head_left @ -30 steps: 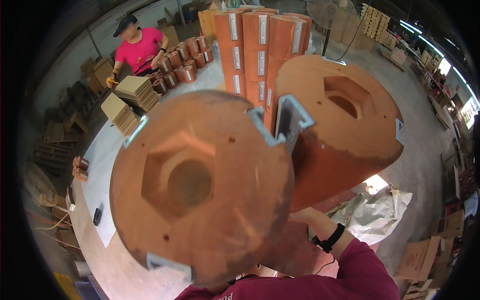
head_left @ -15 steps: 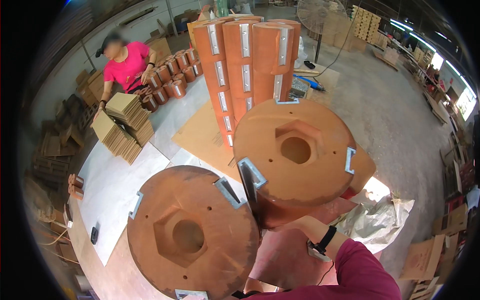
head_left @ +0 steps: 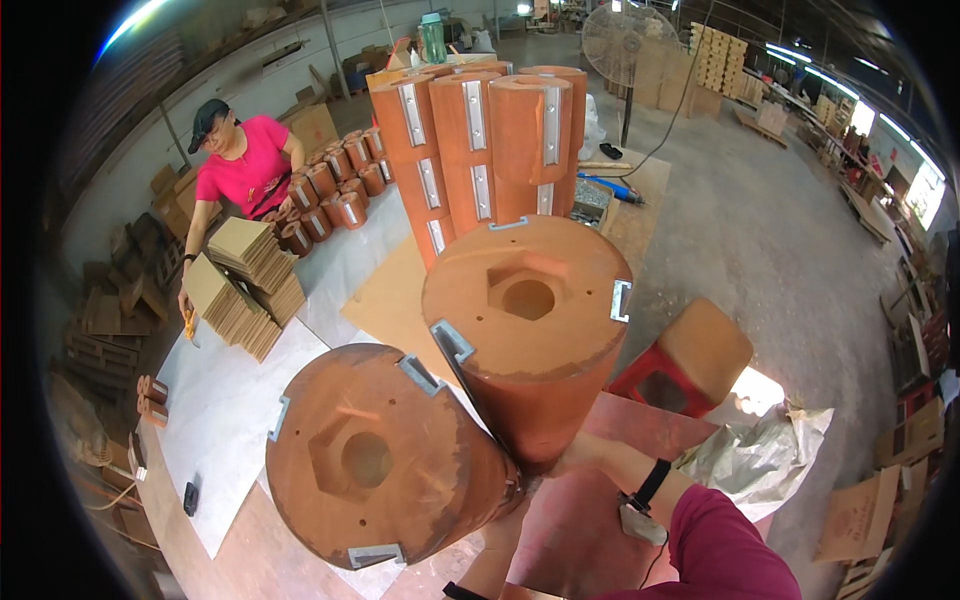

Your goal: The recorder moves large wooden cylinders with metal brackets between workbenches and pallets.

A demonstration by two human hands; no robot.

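Observation:
Two large orange-brown cylinders loom close in front of me, their bottoms converging and their tops apart. Each has a hexagonal recess with a round hole in its end face and metal channel strips set into its rim. My right hand (head_left: pixel 578 457) is against the lower side of the right cylinder (head_left: pixel 560 340), its fingers hidden behind it. Under the lower right side of the left cylinder (head_left: pixel 300 480), my left hand (head_left: pixel 505 530) shows only in part, its fingers out of sight. Both hands look closed on the cylinders, which tilt away from each other.
Behind stands a tall stack of similar cylinders (head_left: pixel 455 150) on cardboard (head_left: pixel 385 290). A co-worker (head_left: pixel 250 165) stands at far left by stacked brown boards (head_left: pixel 235 300) and smaller cylinders (head_left: pixel 335 180). To the right are a red stool (head_left: pixel 690 360) and a crumpled plastic sheet (head_left: pixel 765 450).
The right cylinder has moved left and lower, showing more of its side, and the stool now shows beside it. The left cylinder has shifted slightly. The co-worker's head has turned downward.

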